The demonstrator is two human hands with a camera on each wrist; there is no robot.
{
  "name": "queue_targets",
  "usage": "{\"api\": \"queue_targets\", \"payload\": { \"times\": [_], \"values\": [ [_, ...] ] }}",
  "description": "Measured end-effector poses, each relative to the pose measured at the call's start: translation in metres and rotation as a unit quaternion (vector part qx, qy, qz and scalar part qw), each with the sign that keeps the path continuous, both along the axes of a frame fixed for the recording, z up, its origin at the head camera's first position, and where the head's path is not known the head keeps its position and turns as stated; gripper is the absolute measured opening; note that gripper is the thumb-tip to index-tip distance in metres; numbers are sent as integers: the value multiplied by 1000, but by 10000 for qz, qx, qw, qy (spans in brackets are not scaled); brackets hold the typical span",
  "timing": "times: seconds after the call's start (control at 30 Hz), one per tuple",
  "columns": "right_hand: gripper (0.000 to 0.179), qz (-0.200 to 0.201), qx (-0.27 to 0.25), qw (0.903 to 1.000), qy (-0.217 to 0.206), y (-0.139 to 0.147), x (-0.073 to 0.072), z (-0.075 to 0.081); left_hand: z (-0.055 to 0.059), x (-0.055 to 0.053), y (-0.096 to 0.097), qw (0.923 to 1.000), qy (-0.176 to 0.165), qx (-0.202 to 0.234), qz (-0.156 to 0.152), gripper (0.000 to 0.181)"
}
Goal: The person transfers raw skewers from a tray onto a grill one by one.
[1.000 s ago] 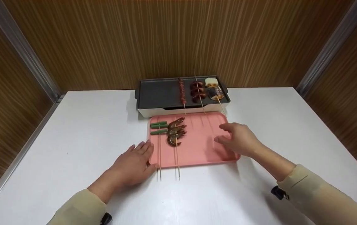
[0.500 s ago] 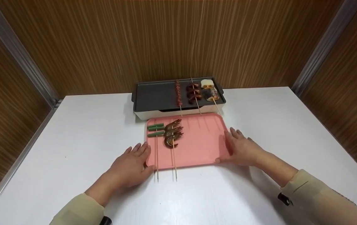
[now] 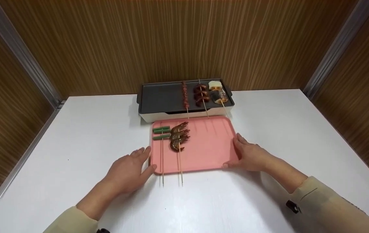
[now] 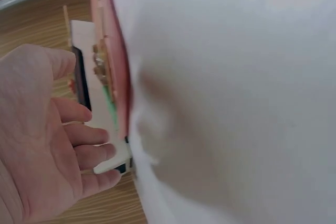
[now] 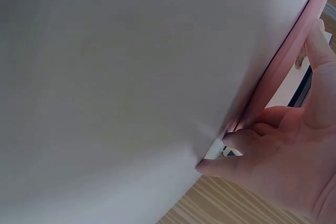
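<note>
A pink tray [image 3: 207, 152] lies on the white table. Across its left part rest a skewer of green vegetable sticks [image 3: 161, 131] and a skewer of shrimp [image 3: 179, 137], their stick ends jutting past the front rim. My right hand [image 3: 252, 157] grips the tray's front right corner, thumb at the front rim and fingers along the right side; the right wrist view shows some fingertips down at the table. Beside the left rim is my left hand [image 3: 127, 171], fingers loosely bent and holding nothing. In the left wrist view its palm [image 4: 37, 129] faces the tray.
Behind the tray stands a white grill with a dark plate [image 3: 161, 97]. On its right half lie a thin red meat skewer [image 3: 185, 95], a skewer of dark brown-red pieces [image 3: 201, 94] and one with white and browned pieces [image 3: 218, 94]. Wood-patterned walls [image 3: 184, 38] enclose the table.
My right hand has come down from over the tray's right side onto its front right corner. The left hand has drawn slightly back from the left rim. The skewers keep their places.
</note>
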State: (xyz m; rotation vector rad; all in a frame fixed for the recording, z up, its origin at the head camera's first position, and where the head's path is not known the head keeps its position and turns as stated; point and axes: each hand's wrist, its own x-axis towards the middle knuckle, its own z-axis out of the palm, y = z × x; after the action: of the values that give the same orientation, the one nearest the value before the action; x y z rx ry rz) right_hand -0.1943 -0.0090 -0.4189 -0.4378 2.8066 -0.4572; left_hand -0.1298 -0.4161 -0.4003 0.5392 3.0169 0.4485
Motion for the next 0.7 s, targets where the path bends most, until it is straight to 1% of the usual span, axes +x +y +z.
{"api": "queue_targets", "payload": {
  "times": [0.1, 0.17, 0.2, 0.23, 0.27, 0.3, 0.33, 0.37, 0.43, 0.5, 0.57, 0.67, 0.7],
  "values": [
    [128, 1, -15, 10000, -6, 0, 0, 1, 7, 4, -1, 9994, 125, 310, 101, 62],
    [128, 10, -21, 10000, 2, 1, 0, 1, 10, 6, -1, 9974, 120, 678, 189, 58],
    [128, 18, -24, 10000, 11, 1, 0, 2, 11, 7, 0, 9951, 33, 952, 248, 56],
    [128, 35, -22, 10000, 28, 1, 1, 2, 12, 7, 0, 9916, -119, 1252, 315, 54],
    [127, 32, -27, 10000, 31, 1, 1, 2, 12, 7, 1, 9863, -310, 1577, 370, 53],
    [127, 34, -23, 10000, 37, 1, 1, 3, 13, 7, 2, 9790, -499, 1930, 417, 52],
    [127, 43, -21, 10000, 48, 1, 1, 3, 13, 7, 2, 9695, -775, 2277, 474, 53],
    [127, 53, -28, 10000, 59, 1, 2, 3, 13, 7, 2, 9570, -1083, 2643, 499, 55],
    [128, 46, -25, 10000, 55, 1, 1, 2, 12, 6, 2, 9290, -1709, 3237, 550, 59],
    [128, 27, -36, 10000, 26, 1, 1, 1, 10, 7, 2, 8993, -2294, 3674, 605, 64],
    [127, 29, -43, 10000, 16, 1, 1, 0, 8, 6, 2, 8708, -2805, 3988, 633, 67],
    [127, 30, -62, 10000, 0, 1, 1, -1, 3, 6, 3, 8361, -3355, 4277, 743, 69],
    [127, 32, -72, 10000, 1, 0, 1, -2, 2, 5, 4, 8269, -3481, 4348, 774, 69]
  ]
}}
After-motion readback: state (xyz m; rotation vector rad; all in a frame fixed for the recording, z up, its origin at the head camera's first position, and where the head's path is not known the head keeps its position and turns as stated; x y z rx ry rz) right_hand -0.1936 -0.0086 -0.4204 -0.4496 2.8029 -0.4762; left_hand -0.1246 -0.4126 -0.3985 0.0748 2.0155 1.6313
